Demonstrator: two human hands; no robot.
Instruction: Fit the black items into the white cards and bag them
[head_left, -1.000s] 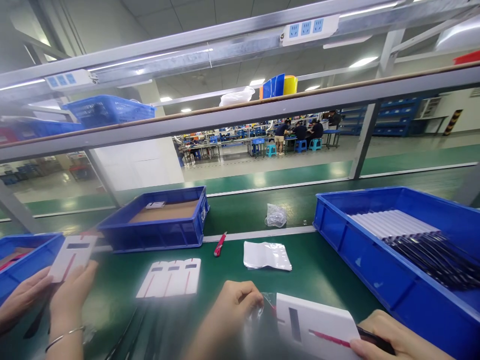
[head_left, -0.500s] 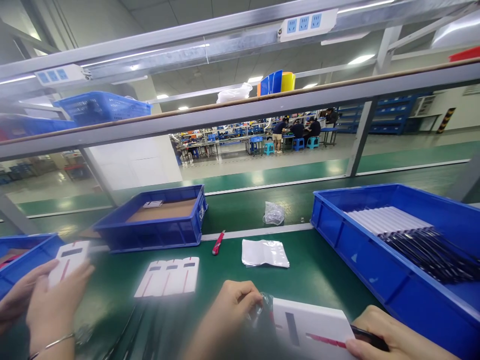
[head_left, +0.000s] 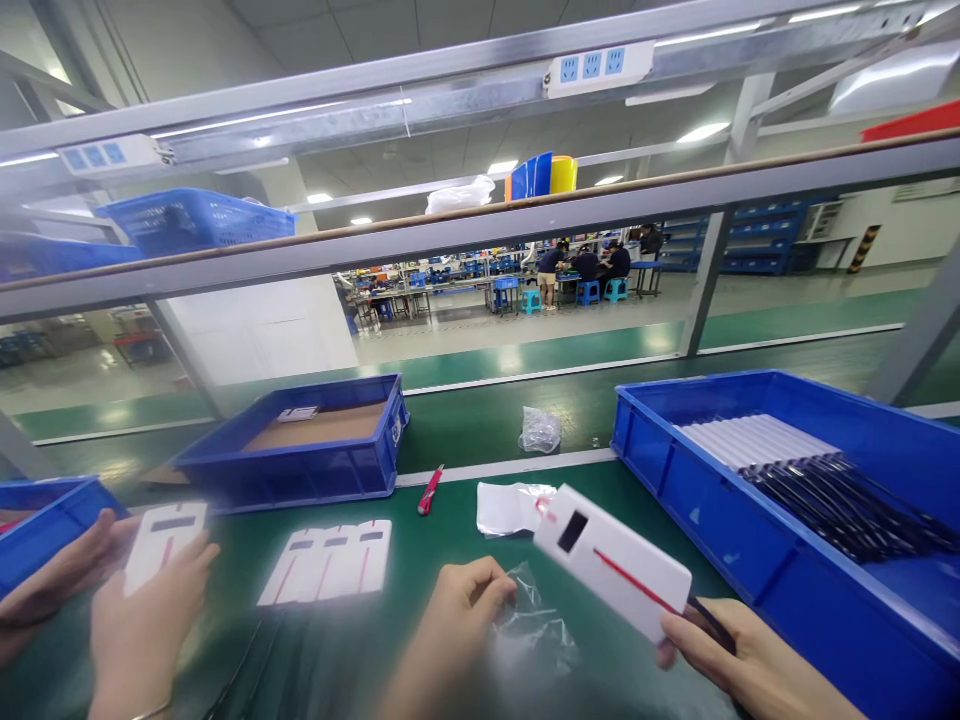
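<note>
My left hand (head_left: 466, 605) pinches the edge of a clear plastic bag (head_left: 534, 632) that hangs loosely over the green tabletop. In my right hand (head_left: 739, 645) is a flat white device (head_left: 619, 570) with a dark window, a red stripe and a black cable, gripped at its cable end. The device is tilted, its far end raised, up and to the right of the bag and apart from it. Behind it lies a small pile of white plastic sleeves (head_left: 504, 509). Several similar white devices (head_left: 326, 562) lie side by side left of my left hand, cables toward me.
At the left, a co-worker's hands (head_left: 154, 625) hold another white device (head_left: 163, 545). A blue bin (head_left: 720, 535) with devices and black cables stands right; another blue bin (head_left: 289, 478) stands back left. A red utility knife (head_left: 430, 492) and crumpled clear plastic (head_left: 540, 430) lie between.
The white device has come away from the clear bag, raised and turned by my right hand. My left hand still pinches the bag. The co-worker's hands have shifted slightly right.
</note>
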